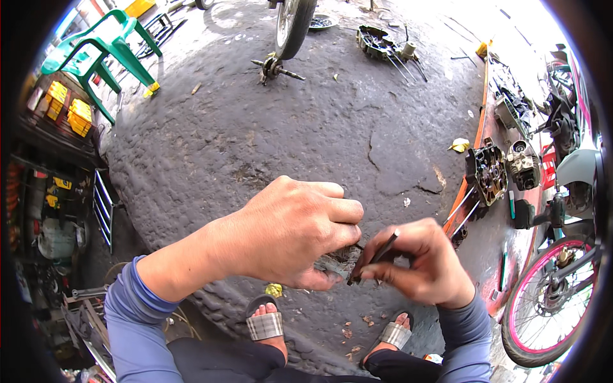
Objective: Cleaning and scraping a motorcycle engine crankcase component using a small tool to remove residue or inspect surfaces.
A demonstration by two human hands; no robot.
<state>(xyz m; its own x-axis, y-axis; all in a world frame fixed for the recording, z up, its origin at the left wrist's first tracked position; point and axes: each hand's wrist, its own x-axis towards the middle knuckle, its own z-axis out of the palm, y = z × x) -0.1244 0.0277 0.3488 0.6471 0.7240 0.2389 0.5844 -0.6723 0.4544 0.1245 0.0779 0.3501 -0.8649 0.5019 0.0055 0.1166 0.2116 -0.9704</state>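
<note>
Both hands are close together above the ground, in front of my feet. My right hand (418,262) pinches a thin dark rod (385,246), held at a slant, its upper end sticking up past the fingers. The rod's lower end meets a small dark piece near my left thumb; its kind is too small to make out. My left hand (297,230) is curled with its back up, thumb below and fingers bent over. What it grips, if anything, is hidden beneath the fingers.
A motorcycle wheel (295,25) with an axle stands ahead. Engine casings (486,171) lie along the right, beside a pink-rimmed wheel (550,300). At the far left is a green plastic chair (105,48), with yellow boxes (80,117) and cluttered shelving nearer. Sandalled feet (265,324) are below.
</note>
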